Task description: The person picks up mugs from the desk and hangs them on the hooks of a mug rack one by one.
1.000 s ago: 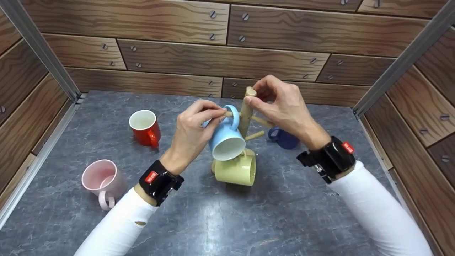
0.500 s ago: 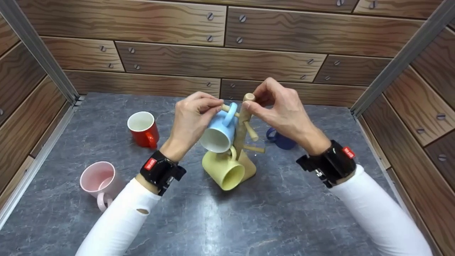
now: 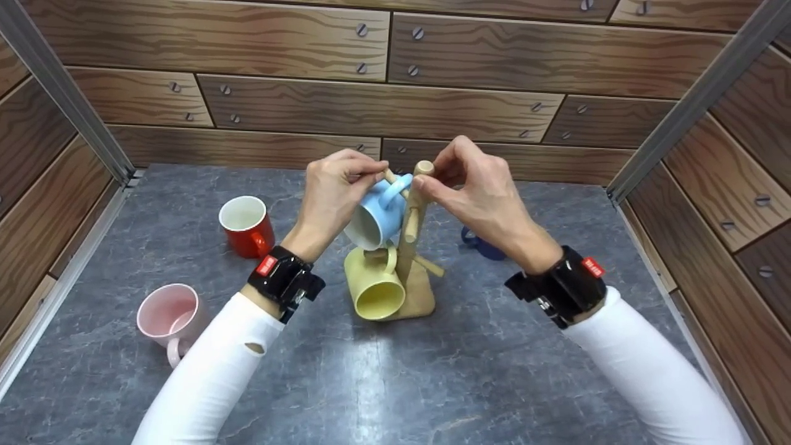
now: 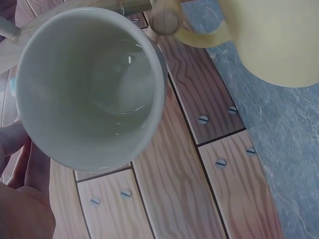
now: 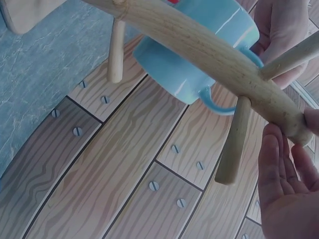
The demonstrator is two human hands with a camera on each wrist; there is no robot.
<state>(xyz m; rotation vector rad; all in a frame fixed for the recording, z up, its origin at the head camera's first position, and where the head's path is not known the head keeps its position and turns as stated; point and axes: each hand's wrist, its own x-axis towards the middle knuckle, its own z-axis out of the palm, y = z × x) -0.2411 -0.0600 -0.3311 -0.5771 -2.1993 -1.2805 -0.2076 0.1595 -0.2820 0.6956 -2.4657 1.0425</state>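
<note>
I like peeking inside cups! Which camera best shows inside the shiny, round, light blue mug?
The left wrist view: the light blue mug opens toward it, showing its bottom. The head view shows a slanted bit of inside; the right wrist view, only its outside, partly behind the round wooden post.

A grey table (image 3: 469,371) is filling the lower frame; on it, a red mug (image 3: 249,233) and a pink mug (image 3: 173,318) are sitting left, a rack (image 3: 420,293) centre, a navy mug (image 3: 489,248) centre-right.

rack base (image 5: 25,15): cut off, right wrist view; navy mug (image 3: 489,250): partly hidden
</note>
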